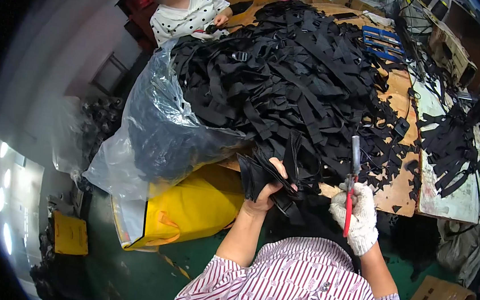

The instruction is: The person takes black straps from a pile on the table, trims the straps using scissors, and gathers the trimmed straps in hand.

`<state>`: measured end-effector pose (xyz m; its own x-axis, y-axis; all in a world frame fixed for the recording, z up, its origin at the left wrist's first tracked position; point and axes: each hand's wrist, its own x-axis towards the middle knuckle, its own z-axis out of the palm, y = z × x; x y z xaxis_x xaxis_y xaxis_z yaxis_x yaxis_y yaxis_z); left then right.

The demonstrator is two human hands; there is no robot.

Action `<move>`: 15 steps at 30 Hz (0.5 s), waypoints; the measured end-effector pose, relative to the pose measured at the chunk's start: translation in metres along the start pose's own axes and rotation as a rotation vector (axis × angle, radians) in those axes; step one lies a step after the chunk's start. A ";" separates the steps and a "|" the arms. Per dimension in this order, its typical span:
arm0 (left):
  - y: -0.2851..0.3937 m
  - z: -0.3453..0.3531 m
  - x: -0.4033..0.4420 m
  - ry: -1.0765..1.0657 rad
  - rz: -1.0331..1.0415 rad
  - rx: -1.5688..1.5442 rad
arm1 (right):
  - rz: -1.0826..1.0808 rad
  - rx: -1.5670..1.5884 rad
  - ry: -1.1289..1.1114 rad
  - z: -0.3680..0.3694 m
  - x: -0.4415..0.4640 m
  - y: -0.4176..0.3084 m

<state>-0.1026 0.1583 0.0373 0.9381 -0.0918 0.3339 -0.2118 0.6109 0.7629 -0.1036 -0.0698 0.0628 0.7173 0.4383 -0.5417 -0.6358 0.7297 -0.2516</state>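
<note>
My bare left hand is closed around a bunch of black webbing straps, held just in front of the table's near edge. Beyond it, a large heap of similar black straps covers much of the table. A white knitted glove covers my right hand, which grips a red-handled tool with a grey cylindrical upper end. That tool points up, apart from the bunch, and its exact kind is unclear. Small black scraps lie on the wood behind it.
A clear plastic bag drapes off the table's left side above a yellow bag. Across the table, another person handles something black. A blue rack stands at the back. More straps lie on a pale board at right.
</note>
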 end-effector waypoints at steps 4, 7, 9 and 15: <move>0.001 0.006 0.001 0.096 -0.081 -0.123 | -0.686 -1.076 -0.130 -0.009 -0.009 0.020; -0.001 0.009 0.003 0.122 -0.108 -0.172 | -0.397 -0.877 -0.060 -0.026 0.003 0.016; -0.005 0.009 0.003 0.147 -0.119 -0.179 | -0.473 -0.981 -0.078 -0.037 0.007 0.016; -0.011 0.006 0.009 0.146 -0.130 -0.081 | -0.589 -1.168 -0.096 -0.041 0.000 0.016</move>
<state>-0.0932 0.1458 0.0353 0.9872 -0.0624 0.1469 -0.0690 0.6630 0.7454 -0.1256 -0.0791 0.0260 0.9570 0.2825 -0.0657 -0.0574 -0.0376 -0.9976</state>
